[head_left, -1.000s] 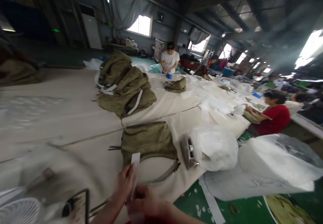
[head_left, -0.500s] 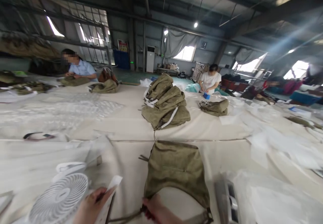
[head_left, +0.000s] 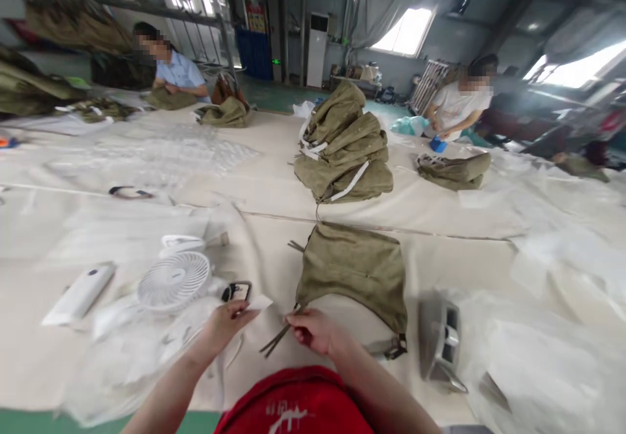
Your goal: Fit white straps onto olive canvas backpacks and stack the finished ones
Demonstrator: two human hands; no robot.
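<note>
An olive-green cloth bag (head_left: 349,261) lies flat on the pale table in front of me, its curved edge toward me. My right hand (head_left: 313,331) is closed at its near left corner, pinching a thin dark cord (head_left: 276,341) whose loose ends stick out to the left. Left of it, my left hand (head_left: 229,323) is closed on a small white slip of paper (head_left: 259,302) between thumb and fingers. A buckled strap end (head_left: 394,348) shows at the bag's near right corner.
A white fan (head_left: 173,281), a phone-like dark item (head_left: 238,290) and clear plastic lie left. On the right stand a grey tape dispenser (head_left: 440,343) and plastic bags (head_left: 538,362). Beyond is a pile of olive bags (head_left: 345,154). Two people (head_left: 180,75) (head_left: 460,105) work across the table.
The view has tilted down and moved, bringing both forearms and a red garment into sight. Both hands keep hold of the slip and the cord; the bag lies flat as before.
</note>
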